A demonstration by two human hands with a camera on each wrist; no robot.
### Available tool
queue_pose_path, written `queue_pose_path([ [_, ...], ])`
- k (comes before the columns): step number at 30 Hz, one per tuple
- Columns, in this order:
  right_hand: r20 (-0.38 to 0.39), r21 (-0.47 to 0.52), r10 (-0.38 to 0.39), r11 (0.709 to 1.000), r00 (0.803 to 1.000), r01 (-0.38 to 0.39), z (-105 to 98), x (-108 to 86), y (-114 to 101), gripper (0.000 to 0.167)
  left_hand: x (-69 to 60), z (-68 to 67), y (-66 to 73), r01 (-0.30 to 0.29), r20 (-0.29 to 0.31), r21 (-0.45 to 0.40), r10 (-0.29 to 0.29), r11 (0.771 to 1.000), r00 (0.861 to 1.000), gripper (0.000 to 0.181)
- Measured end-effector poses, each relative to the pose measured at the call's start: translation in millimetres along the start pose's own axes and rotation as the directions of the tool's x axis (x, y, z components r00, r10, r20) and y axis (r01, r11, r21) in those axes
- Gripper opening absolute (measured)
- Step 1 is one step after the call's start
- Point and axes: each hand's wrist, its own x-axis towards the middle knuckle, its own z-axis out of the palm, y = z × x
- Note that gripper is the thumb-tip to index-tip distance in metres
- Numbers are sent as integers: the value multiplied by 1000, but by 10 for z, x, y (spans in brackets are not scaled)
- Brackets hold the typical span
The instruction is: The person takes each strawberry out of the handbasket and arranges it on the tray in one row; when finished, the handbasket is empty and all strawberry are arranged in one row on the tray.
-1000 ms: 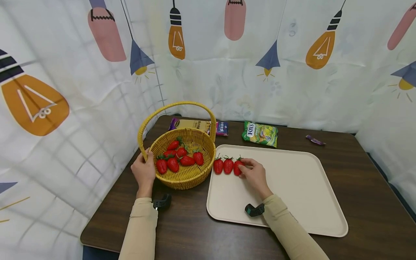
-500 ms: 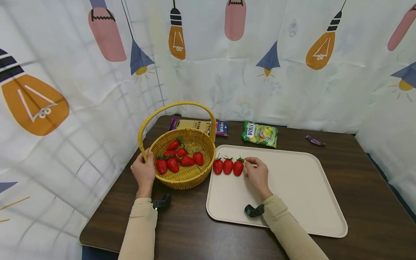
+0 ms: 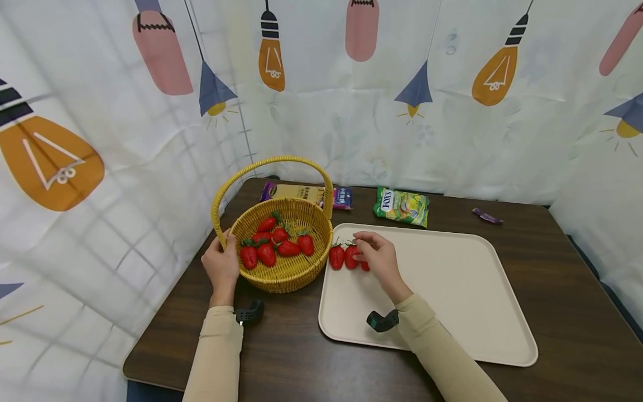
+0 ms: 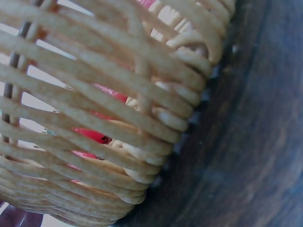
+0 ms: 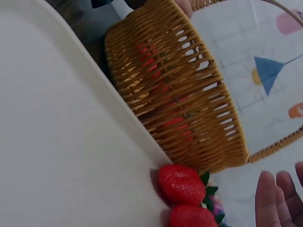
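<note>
A yellow wicker basket (image 3: 286,283) with a tall handle stands at the left, several strawberries (image 3: 266,255) inside it. My left hand (image 3: 221,265) grips its left rim by the foot of the handle. Along the left end of a cream tray (image 3: 447,296) lie three strawberries (image 3: 336,257) in a row, leaves pointing away from me. Over the rightmost one hovers my right hand (image 3: 380,261), partly hiding it, with nothing in its fingers. The right wrist view shows straight fingers (image 5: 276,201) apart from two strawberries (image 5: 181,184). Up close, the left wrist view shows the basket's weave (image 4: 104,94).
Behind the basket lies a yellow and purple snack packet (image 3: 301,192). A green candy bag (image 3: 402,206) sits behind the tray, and a small purple wrapped sweet (image 3: 487,216) lies farther right. A printed curtain (image 3: 341,123) hangs beyond the dark wooden table (image 3: 286,346).
My right hand has let go of the third strawberry, drawn off to the right, then moved back left above the row. My left hand and the basket have stayed put.
</note>
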Motion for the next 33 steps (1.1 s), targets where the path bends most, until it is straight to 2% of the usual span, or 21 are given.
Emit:
queue_pose_path([
  [2,40,-14,-31,999,999,32,64,31,-73,25,-3,1,4,4,5,-4,-4,1000,1000,34],
  [6,124,-108,-109,987,986,122,204,117,-230,22,-2,0,13,5,6,-6,-5,1000,1000,34],
  [9,190,-154,-127,976,974,157,317,190,-328,21,-1,1,14,9,4,-6,-9,1000,1000,35],
  [16,306,-121,-79,985,949,121,585,299,-392,23,-10,3,7,-1,2,-5,1,1000,1000,34],
  [22,340,-88,-33,994,940,67,749,368,-359,29,-7,-2,8,-16,-4,-5,16,1000,1000,33],
  [29,362,-204,4,976,932,75,867,502,-311,31,-8,-7,16,-9,2,-3,9,1000,1000,34],
  [33,367,-285,27,955,930,85,894,588,-310,32,-9,-11,9,-9,0,-1,9,1000,1000,33],
])
